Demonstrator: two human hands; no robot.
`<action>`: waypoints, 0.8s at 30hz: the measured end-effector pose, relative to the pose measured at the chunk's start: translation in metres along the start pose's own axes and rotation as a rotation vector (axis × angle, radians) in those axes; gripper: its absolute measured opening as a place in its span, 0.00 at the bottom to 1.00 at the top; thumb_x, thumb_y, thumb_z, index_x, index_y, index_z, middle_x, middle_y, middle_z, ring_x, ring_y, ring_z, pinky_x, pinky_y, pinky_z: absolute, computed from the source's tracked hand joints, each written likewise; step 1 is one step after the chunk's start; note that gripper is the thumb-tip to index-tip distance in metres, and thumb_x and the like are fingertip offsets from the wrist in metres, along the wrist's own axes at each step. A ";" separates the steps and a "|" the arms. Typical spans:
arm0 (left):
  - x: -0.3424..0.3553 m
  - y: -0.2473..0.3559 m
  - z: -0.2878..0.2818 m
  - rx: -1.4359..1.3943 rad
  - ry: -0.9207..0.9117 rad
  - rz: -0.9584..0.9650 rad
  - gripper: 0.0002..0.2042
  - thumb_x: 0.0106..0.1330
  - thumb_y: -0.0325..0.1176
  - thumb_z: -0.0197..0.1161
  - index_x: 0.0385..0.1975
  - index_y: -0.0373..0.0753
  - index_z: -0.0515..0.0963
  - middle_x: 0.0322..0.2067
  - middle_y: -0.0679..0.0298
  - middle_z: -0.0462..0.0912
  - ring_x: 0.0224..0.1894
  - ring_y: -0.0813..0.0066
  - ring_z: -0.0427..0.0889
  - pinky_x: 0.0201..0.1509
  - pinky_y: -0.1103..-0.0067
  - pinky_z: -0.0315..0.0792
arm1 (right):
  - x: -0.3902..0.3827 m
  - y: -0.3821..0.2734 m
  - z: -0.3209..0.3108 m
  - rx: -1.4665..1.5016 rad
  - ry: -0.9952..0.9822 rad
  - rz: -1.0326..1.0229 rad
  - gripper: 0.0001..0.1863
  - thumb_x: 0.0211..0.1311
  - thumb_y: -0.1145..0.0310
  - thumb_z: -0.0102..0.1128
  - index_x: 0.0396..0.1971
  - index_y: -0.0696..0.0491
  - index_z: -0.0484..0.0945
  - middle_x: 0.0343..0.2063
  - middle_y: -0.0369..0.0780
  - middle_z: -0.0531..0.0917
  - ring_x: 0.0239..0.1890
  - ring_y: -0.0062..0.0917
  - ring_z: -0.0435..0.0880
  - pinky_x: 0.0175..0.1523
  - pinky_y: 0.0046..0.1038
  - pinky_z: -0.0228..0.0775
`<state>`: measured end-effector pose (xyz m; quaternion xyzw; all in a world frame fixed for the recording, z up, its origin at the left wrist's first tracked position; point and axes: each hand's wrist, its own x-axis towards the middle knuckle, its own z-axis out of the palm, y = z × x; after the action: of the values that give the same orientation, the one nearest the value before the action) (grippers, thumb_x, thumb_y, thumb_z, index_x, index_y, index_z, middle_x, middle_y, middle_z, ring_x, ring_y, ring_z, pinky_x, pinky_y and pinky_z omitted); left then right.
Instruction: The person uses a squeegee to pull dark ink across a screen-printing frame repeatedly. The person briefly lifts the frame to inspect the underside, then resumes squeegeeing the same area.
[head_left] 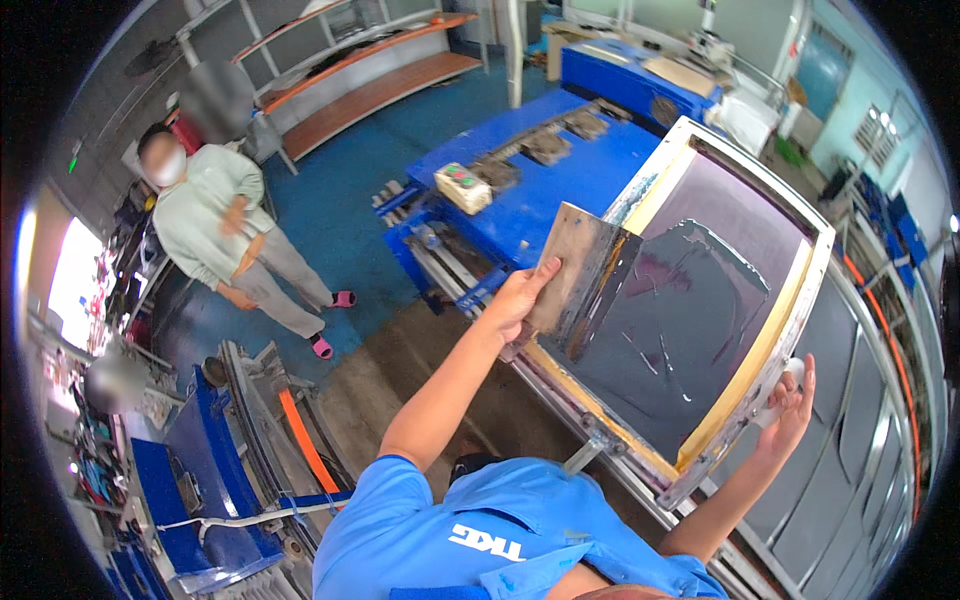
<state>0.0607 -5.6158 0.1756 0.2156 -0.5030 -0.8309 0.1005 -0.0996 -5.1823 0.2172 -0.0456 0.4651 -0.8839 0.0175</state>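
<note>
My left hand (518,303) grips a wide squeegee (575,270) with a worn wooden board and a dark, ink-stained edge. The squeegee stands tilted over the left side of a screen-printing frame (820,245). Dark grey ink (650,320) is spread across the mesh, with a ragged border toward the far end and a few pale streaks. Beside the frame's right edge, my right hand (788,415) has some fingers curled at a pale, handle-like piece, while one finger points up. Part of that grip is hidden.
A blue machine (480,150) with a button box (463,188) stands beyond the frame. At the left, another person (230,220) stands on the blue floor. Dark grey sheets (830,450) lie on the right. Blue machinery (215,470) with an orange strip is at lower left.
</note>
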 end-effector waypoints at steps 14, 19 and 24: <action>-0.161 0.098 -0.284 -0.017 0.650 0.319 0.36 0.64 0.59 0.70 0.52 0.26 0.79 0.45 0.58 0.86 0.46 0.74 0.83 0.52 0.75 0.75 | -0.059 0.232 0.283 -0.137 -0.272 0.279 0.18 0.76 0.54 0.57 0.25 0.46 0.69 0.19 0.26 0.62 0.17 0.11 0.55 0.24 0.19 0.45; -0.193 0.098 -0.353 -0.056 0.930 0.312 0.36 0.63 0.59 0.71 0.53 0.26 0.79 0.46 0.58 0.86 0.48 0.74 0.83 0.54 0.76 0.74 | -0.082 0.321 0.366 -0.165 -0.370 0.353 0.21 0.75 0.55 0.59 0.22 0.44 0.64 0.18 0.26 0.60 0.17 0.11 0.54 0.24 0.20 0.44; -0.197 0.112 -0.448 -0.182 0.972 0.340 0.43 0.61 0.60 0.72 0.59 0.23 0.72 0.51 0.53 0.81 0.55 0.68 0.80 0.55 0.73 0.74 | -0.092 0.395 0.458 -0.174 -0.489 0.413 0.22 0.74 0.55 0.60 0.20 0.44 0.63 0.17 0.27 0.60 0.17 0.11 0.54 0.22 0.21 0.43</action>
<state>0.4357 -5.9478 0.1452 0.4820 -0.3520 -0.6473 0.4741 0.0315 -5.7751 0.1437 -0.1627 0.5201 -0.7816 0.3035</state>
